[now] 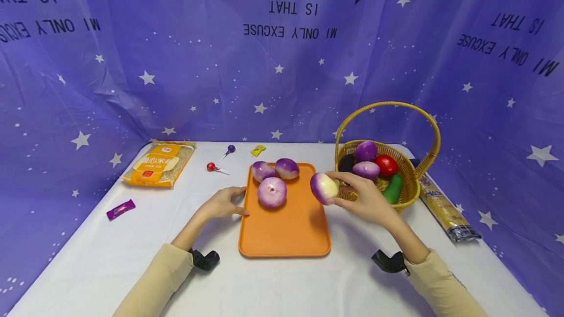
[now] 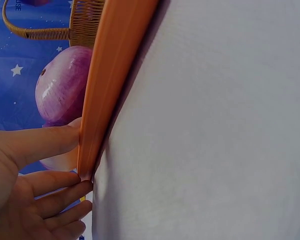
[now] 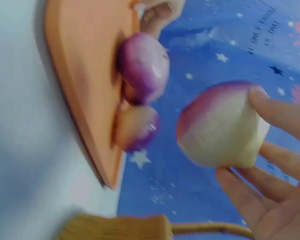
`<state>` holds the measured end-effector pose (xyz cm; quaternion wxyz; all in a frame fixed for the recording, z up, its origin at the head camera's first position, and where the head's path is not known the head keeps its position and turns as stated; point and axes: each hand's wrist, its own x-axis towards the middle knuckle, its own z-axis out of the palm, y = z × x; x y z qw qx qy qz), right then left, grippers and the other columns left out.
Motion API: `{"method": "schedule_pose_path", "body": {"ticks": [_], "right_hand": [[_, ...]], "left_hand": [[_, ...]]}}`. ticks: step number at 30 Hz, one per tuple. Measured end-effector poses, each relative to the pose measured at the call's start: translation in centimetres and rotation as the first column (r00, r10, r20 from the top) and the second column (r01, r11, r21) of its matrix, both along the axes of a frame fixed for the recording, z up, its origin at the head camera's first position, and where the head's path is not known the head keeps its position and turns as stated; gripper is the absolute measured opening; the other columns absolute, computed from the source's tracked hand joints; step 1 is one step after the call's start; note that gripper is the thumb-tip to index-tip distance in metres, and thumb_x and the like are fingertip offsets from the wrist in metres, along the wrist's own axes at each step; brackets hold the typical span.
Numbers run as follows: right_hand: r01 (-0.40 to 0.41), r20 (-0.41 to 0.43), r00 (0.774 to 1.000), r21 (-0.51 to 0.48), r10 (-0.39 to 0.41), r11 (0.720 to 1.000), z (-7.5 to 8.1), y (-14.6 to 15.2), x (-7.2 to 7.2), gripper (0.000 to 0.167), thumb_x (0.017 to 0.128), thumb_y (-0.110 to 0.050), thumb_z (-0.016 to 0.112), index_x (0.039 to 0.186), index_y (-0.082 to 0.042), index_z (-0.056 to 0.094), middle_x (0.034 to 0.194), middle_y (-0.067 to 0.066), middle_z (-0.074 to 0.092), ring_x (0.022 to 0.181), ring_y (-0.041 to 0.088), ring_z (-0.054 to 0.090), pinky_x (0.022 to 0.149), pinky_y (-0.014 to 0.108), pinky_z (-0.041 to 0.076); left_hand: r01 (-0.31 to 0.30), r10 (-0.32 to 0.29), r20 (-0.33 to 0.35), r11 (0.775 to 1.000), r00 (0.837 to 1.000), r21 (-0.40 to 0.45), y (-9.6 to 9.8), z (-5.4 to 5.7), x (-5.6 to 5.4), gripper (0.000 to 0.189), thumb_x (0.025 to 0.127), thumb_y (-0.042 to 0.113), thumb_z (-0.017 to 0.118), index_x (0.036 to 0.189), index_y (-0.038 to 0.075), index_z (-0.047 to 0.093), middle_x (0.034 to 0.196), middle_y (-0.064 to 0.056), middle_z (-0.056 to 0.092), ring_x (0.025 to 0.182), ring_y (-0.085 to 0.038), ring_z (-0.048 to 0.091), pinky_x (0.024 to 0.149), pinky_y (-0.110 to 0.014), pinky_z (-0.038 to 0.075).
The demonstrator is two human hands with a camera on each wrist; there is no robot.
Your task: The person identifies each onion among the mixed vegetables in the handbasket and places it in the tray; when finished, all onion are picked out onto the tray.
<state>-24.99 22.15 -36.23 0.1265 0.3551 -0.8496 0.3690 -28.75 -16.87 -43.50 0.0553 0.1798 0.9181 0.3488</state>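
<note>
Over the right edge of the orange tray (image 1: 286, 234), my right hand (image 1: 367, 199) holds a purple-and-cream turnip (image 1: 324, 188) between thumb and fingers. The right wrist view shows the turnip (image 3: 217, 127) raised, its pale tapered end toward the palm. My left hand (image 1: 222, 203) is at the tray's left side, thumb and fingertips spread along the rim and touching it. A round purple onion (image 1: 271, 192) lies on the tray's far left part. Behind it sit two purple-and-pale vegetables, one at left (image 1: 262, 171) and one at right (image 1: 287, 169).
Right of the tray stands a wicker basket (image 1: 416, 187) with a tall handle, holding a tomato (image 1: 387, 165), a green vegetable (image 1: 393, 190) and purple ones. Beyond it lies a long yellow packet (image 1: 445, 209). A noodle bag (image 1: 158, 164), lollipops and wrapped candies lie left and behind.
</note>
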Motion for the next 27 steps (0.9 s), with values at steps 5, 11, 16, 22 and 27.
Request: {"method": "schedule_pose_path", "body": {"ticks": [5, 11, 16, 22, 27], "right_hand": [[0.024, 0.039, 0.999, -0.01, -0.024, 1.0, -1.9, -1.8, -1.2, 0.057, 0.078, -0.021, 0.082, 0.128, -0.005, 0.06, 0.121, 0.008, 0.064, 0.103, 0.023, 0.064, 0.085, 0.039, 0.055], [0.028, 0.098, 0.995, -0.004, -0.028, 1.0, -3.4, -3.6, -3.2, 0.053, 0.079, -0.012, 0.08, 0.126, 0.0, 0.06, 0.121, 0.016, 0.063, 0.103, 0.032, 0.063, 0.086, 0.046, 0.055], [0.054, 0.097, 0.994, 0.053, -0.059, 0.997, -4.0, -5.1, -5.1, 0.052, 0.079, -0.008, 0.079, 0.128, -0.001, 0.059, 0.119, 0.016, 0.064, 0.102, 0.03, 0.063, 0.086, 0.044, 0.055], [0.1, 0.048, 0.993, 0.14, -0.108, 0.985, -4.9, -6.3, -6.9, 0.056, 0.078, -0.011, 0.08, 0.129, -0.002, 0.06, 0.118, 0.014, 0.065, 0.102, 0.029, 0.063, 0.087, 0.041, 0.053], [0.078, 0.032, 0.996, 0.159, -0.084, 0.984, -5.3, -6.8, -7.3, 0.056, 0.077, -0.012, 0.081, 0.128, -0.002, 0.061, 0.122, 0.013, 0.064, 0.107, 0.029, 0.06, 0.091, 0.044, 0.05]], "left_hand": [[-0.001, 0.001, -0.002, 1.0, 1.0, 0.0, 0.0, 0.1, 0.1, 0.077, 0.074, 0.022, 0.083, 0.135, -0.009, 0.048, 0.136, -0.025, 0.051, 0.131, -0.042, 0.039, 0.111, -0.053, 0.028], [-0.006, 0.006, 0.0, 1.0, 1.0, 0.001, 0.1, 0.2, 0.2, 0.078, 0.074, 0.022, 0.084, 0.135, -0.009, 0.048, 0.136, -0.025, 0.051, 0.131, -0.042, 0.039, 0.111, -0.053, 0.028], [-0.005, 0.005, -0.002, 1.0, 1.0, 0.004, 0.1, 0.1, 0.1, 0.078, 0.074, 0.022, 0.084, 0.135, -0.009, 0.048, 0.137, -0.025, 0.051, 0.131, -0.042, 0.039, 0.111, -0.053, 0.029], [-0.011, 0.011, 0.004, 1.0, 1.0, 0.006, 0.1, 0.0, 0.2, 0.078, 0.073, 0.023, 0.084, 0.136, -0.009, 0.049, 0.137, -0.025, 0.051, 0.131, -0.042, 0.039, 0.111, -0.053, 0.028], [-0.014, 0.014, 0.004, 1.0, 1.0, 0.011, 0.1, 0.0, 0.2, 0.078, 0.073, 0.022, 0.084, 0.136, -0.008, 0.049, 0.136, -0.024, 0.051, 0.131, -0.042, 0.039, 0.111, -0.053, 0.028]]}}
